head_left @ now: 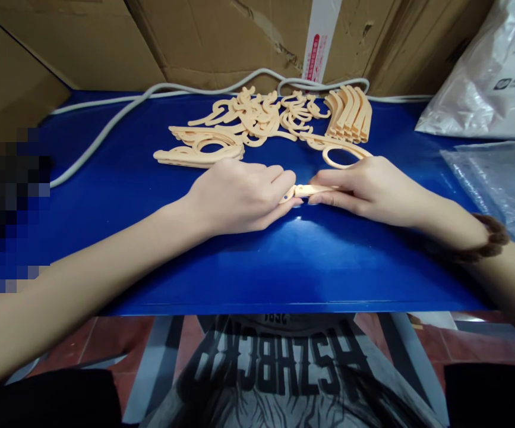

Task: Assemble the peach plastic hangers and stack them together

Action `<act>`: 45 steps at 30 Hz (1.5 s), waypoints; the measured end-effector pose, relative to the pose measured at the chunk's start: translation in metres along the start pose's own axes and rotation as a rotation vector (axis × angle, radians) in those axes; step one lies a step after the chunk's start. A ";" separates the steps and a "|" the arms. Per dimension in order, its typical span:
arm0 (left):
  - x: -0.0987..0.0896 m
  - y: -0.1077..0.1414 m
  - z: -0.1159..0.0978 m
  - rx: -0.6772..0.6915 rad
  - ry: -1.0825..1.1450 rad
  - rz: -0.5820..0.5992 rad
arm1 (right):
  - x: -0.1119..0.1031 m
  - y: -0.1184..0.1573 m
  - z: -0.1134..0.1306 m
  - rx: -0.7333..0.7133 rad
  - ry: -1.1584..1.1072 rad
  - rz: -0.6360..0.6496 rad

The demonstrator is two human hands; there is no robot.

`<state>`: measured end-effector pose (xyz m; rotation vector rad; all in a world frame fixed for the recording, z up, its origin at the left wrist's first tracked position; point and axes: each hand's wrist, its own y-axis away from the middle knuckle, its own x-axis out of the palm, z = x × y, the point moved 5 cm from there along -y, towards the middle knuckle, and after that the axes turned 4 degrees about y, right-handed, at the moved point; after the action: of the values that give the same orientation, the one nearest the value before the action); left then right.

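Observation:
Above the blue table, my left hand point(246, 196) is closed around one end of a beige plastic hanger piece point(308, 190); most of that end is hidden by the fingers. My right hand point(366, 187) pinches the other end between thumb and fingers. Between the hands a joint with a small dark hole shows. Just beyond the right hand lies a beige hanger arm with a loop point(328, 153). Past the left hand, several similar looped arms point(195, 156) are stacked. A heap of beige hooks point(257, 116) lies behind them.
A row of curved beige arms point(350, 116) stands at the back right of the blue table point(239, 273). A white cable point(119, 122) runs along the back, before cardboard boxes point(239, 41). On the right are a white plastic bag point(484, 89) and a clear bag point(502, 184).

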<state>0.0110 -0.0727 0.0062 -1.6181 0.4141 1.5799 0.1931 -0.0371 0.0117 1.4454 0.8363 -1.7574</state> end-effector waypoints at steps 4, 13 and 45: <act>0.001 0.001 0.001 -0.097 0.105 0.007 | -0.005 0.002 0.003 0.051 0.078 -0.007; -0.003 0.001 0.001 -0.081 0.129 0.016 | -0.003 0.004 0.009 0.045 0.240 -0.078; -0.016 0.008 -0.032 0.380 0.181 -0.177 | -0.030 0.006 -0.012 0.418 0.034 -0.346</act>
<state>0.0244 -0.1059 0.0154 -1.4600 0.6095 1.1471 0.2084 -0.0269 0.0386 1.6725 0.8046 -2.2778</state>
